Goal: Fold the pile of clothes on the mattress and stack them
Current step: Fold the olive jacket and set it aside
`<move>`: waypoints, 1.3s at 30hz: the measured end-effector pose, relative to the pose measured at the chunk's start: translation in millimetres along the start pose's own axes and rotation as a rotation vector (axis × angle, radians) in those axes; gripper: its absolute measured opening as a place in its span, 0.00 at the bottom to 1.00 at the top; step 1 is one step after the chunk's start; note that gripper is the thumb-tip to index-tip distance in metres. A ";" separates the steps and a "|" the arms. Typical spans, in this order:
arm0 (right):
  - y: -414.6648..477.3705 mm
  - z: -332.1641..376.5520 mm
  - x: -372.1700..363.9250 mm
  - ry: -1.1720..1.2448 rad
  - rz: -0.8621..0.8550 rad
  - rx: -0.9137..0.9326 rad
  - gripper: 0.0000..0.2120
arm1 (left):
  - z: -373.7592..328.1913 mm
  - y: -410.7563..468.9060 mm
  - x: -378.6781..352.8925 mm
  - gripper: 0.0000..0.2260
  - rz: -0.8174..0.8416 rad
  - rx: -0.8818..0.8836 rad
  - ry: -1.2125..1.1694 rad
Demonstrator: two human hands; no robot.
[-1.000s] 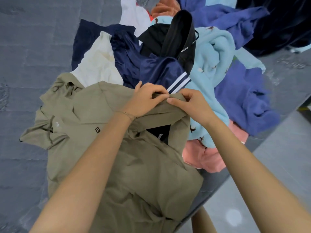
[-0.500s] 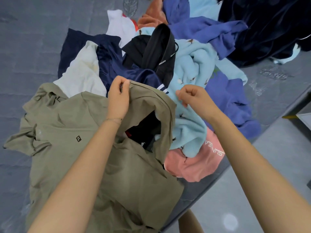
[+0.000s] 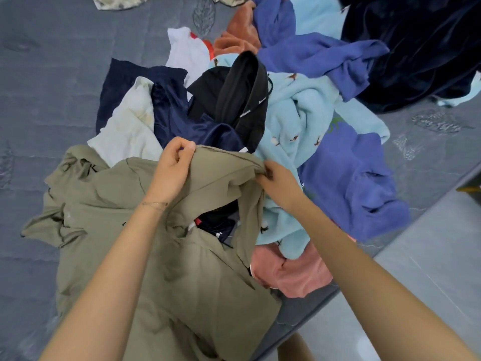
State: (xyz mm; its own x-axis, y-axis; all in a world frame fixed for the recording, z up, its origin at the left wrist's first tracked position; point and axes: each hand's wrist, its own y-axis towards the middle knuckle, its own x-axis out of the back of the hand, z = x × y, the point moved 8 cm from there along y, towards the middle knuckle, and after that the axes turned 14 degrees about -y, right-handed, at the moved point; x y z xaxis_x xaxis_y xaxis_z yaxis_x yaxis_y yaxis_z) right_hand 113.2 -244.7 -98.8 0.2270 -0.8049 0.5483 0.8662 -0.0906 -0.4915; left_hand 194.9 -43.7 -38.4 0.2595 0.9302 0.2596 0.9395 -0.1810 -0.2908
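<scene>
**Both hands back on the olive shirt's edge**

On the left, the grey mattress carries the olive shirt, spread out and rumpled at the near side, its right part lying over the heap. The left hand pinches the shirt's raised edge between thumb and curled fingers, just as it did half a second ago.

The news is on the other side. The right hand had come off the shirt and sat closed over the light blue fleece. Now it is back, fingers bunched round the same edge. A second ago the two hands met at one spot; now they sit apart with the edge drawn between them. That looks like the set-up for lifting and squaring this shirt, so the first fold seems close but is not made yet.

Now the count, left to right:
- **In hand:** one olive shirt, with two hands on it.
- **In the pile:**
  - one cream piece
  - one navy satin piece
  - one white piece
  - one black piece
  - one rust fleece
  - the one light blue fleece
  - one pink piece at the mattress edge
  - one dark velvet piece on the far right
- **Unclear:** the purple-blue cloth shows in two patches, and it's impossible to tell whether that is one garment or two.
- **Folded pieces in view:** none.
- **Stack:** none.
</scene>
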 end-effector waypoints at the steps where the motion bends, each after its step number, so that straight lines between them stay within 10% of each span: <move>1: 1.3 0.4 8.2 0.046 -0.010 -0.009 0.13 | 1.2 2.3 -3.5 0.09 0.049 0.028 0.040; 11: 6.6 40.7 98.0 0.212 -0.053 0.182 0.09 | -64.3 14.5 -104.3 0.06 0.550 -0.051 0.008; 17: 10.0 23.7 117.8 -0.015 0.150 0.196 0.10 | -80.7 26.5 -103.2 0.12 0.421 -0.110 -0.003; 27: 22.3 -40.7 180.2 -0.224 0.027 0.049 0.17 | -66.4 50.8 -106.1 0.23 0.341 -0.011 0.011; 35: 25.5 -84.4 218.0 -0.161 -0.065 -0.008 0.15 | -58.6 60.9 -95.2 0.17 0.058 -0.084 -0.004; 39: 22.8 -99.0 227.3 0.055 -0.186 -0.100 0.07 | -43.5 61.8 -101.6 0.08 0.199 -0.004 -0.014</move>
State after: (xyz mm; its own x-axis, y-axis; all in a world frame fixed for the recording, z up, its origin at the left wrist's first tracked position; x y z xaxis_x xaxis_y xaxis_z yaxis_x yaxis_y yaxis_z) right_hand 140.4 -487.8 -52.4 0.0408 -0.7993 0.5996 0.8416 -0.2959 -0.4518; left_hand 236.3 -163.3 -42.7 0.4374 0.8801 0.1846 0.8708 -0.3633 -0.3312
